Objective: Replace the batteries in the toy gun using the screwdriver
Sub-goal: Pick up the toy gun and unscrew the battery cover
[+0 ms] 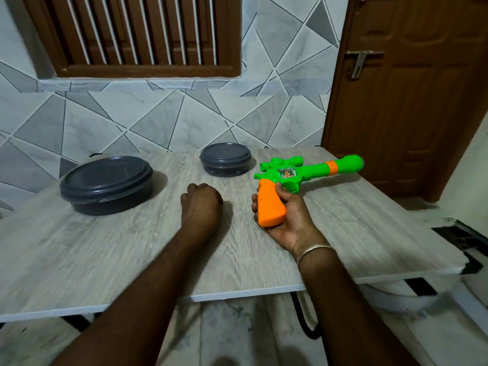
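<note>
Lids hide what the big tub [105, 184] and small tub [225, 159] hold. The left hand [202, 204] has its fingers curled under, out of sight; I cannot tell if it holds anything. The right hand [286, 217] grips the toy gun [303, 173] by its orange handle over the table [79, 260], green barrel pointing right.

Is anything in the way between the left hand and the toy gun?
No, nothing visible. Only table lies between the left hand and the gun, which the right hand holds by its orange grip.
</note>
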Demonstrator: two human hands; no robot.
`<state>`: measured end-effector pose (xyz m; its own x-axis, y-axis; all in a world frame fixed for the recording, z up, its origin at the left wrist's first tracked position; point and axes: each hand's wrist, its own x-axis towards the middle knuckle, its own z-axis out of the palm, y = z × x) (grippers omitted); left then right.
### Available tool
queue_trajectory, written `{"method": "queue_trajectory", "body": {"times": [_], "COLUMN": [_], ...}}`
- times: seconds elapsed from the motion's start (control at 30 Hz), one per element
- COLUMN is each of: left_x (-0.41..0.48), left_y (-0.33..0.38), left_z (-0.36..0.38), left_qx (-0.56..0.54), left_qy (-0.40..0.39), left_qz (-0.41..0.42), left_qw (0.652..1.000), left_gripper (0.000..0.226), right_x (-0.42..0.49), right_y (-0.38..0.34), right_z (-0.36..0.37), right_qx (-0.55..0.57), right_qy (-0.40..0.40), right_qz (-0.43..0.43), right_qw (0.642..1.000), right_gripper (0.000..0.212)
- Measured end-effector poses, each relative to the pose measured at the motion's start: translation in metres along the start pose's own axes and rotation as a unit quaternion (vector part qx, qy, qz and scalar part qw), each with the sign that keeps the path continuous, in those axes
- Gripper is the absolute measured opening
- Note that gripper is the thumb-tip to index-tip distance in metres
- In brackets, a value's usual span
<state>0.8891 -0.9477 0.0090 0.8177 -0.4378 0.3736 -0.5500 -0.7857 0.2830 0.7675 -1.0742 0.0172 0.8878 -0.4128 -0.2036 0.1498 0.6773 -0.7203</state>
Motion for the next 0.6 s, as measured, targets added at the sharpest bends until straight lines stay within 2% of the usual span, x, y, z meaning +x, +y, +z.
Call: {"method": "queue_trajectory", "body": {"times": [0.13,0.33,0.47,0.6], "left_x": [0.006,0.006,0.01,0.012], "left_y": [-0.002,0.016,0.031,0.029], "left_z": [0.0,0.006,0.011,0.014], "left_qx": [-0.015,0.093,0.084,0.04], "left_qy": [-0.011,-0.009,-0.021,-0.02], "left_qz": [-0.004,0.054,0.084,0.07], "left_qw": [1.0,0.994,0.993,0.997], "left_gripper": [0.019,0.022,0.024,0.026], "right_x": [-0.002,-0.001,0.0,0.0], "right_y": [0.001,0.0,-0.001,-0.002], "right_z": [0.001,0.001,-0.001,-0.004], "right_qx": [0.005,0.006,0.009,0.016], "right_qy": [0.003,0.004,0.006,0.012], "right_qz": [0.0,0.0,-0.003,-0.006], "right_qw": [1.0,1.0,1.0,1.0], "right_gripper": [0.054,0.054,0.054,0.054]}}
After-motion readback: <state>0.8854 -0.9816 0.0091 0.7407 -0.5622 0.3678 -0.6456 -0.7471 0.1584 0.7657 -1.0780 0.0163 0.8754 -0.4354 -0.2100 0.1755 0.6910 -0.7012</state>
